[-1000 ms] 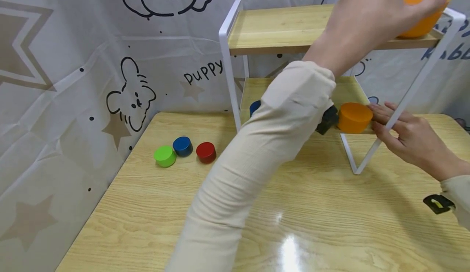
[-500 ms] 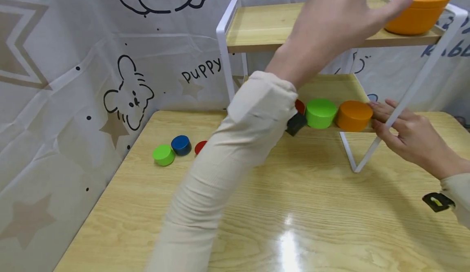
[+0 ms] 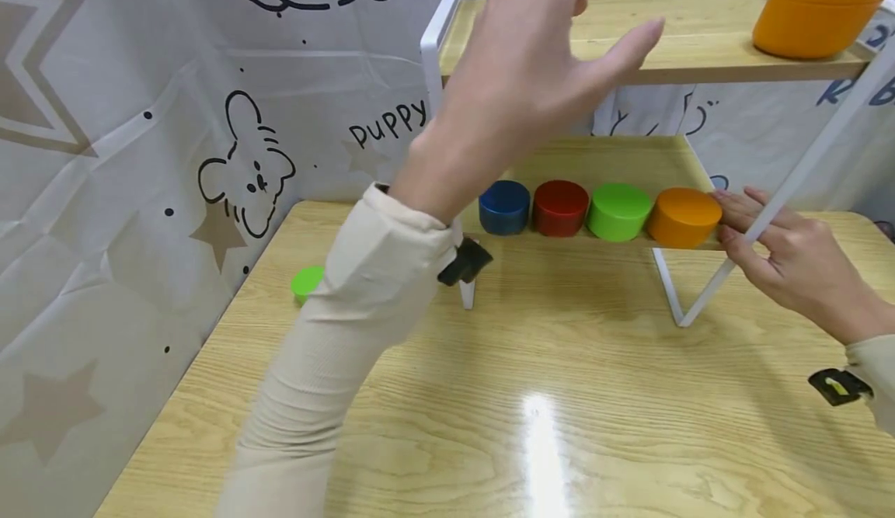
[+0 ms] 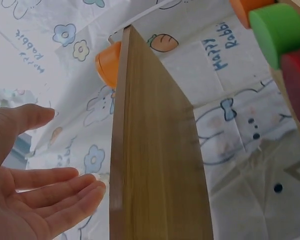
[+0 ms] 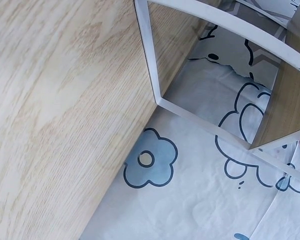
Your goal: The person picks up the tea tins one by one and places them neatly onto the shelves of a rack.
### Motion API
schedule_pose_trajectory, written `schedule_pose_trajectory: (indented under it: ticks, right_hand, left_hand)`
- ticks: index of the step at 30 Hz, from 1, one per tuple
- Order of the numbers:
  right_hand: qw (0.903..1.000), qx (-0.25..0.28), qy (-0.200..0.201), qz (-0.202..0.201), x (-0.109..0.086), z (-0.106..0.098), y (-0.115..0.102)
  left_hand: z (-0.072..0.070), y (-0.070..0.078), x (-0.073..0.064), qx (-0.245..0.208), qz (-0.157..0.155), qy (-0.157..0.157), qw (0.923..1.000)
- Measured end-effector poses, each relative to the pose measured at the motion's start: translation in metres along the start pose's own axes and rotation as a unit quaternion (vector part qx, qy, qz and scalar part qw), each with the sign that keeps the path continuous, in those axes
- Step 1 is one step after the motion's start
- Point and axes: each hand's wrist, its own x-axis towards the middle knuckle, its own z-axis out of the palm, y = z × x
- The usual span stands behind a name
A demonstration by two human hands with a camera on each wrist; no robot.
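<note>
My left hand (image 3: pixel 534 75) is raised with fingers spread in front of the upper shelf (image 3: pixel 671 29) of a two-tier rack, and it holds nothing. In the left wrist view the fingers (image 4: pixel 55 197) extend beside the upper board, with space between thumb and fingers. A large orange round block (image 3: pixel 821 13) sits at that shelf's right end. On the lower shelf (image 3: pixel 629 157) stand blue (image 3: pixel 504 209), red (image 3: pixel 560 209), green (image 3: pixel 619 213) and orange (image 3: pixel 684 218) round blocks in a row. My right hand (image 3: pixel 797 262) grips the rack's right white post (image 3: pixel 818 153), thumb in front and fingers behind.
Part of another green block (image 3: pixel 308 281) shows on the wooden table (image 3: pixel 594 394) at the left, beside my sleeve (image 3: pixel 336 355). A printed cloth (image 3: pixel 140 215) hangs at the left and behind. The rack's white frame (image 5: pixel 210 120) appears near the table edge in the right wrist view.
My left hand has moved left along the upper shelf, away from the orange block there. The lower row is uncovered, while table blocks are now behind the sleeve. My right hand stays put.
</note>
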Motion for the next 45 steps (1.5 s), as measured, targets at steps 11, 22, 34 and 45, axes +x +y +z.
schedule_pose_trajectory:
  ticks: [11,22,34,45]
  right_hand:
    - [0.9996,-0.003,-0.019,0.019,0.0,-0.001,-0.004]
    - [0.9999,0.0,-0.007,0.015,0.0,0.0,-0.004]
    - [0.9998,-0.003,-0.001,0.019,0.0,0.001,-0.002]
    - [0.9998,0.003,-0.002,0.02,-0.001,0.001,-0.003]
  left_hand:
    - [-0.122,0.052,-0.137,-0.003,-0.006,0.074,0.9972]
    - [-0.114,0.007,-0.195,0.012,0.014,0.122,0.9924]
    - [-0.11,-0.044,-0.235,0.049,-0.067,0.075,0.9938]
    - [-0.103,-0.103,-0.272,0.084,-0.183,-0.03,0.9792]
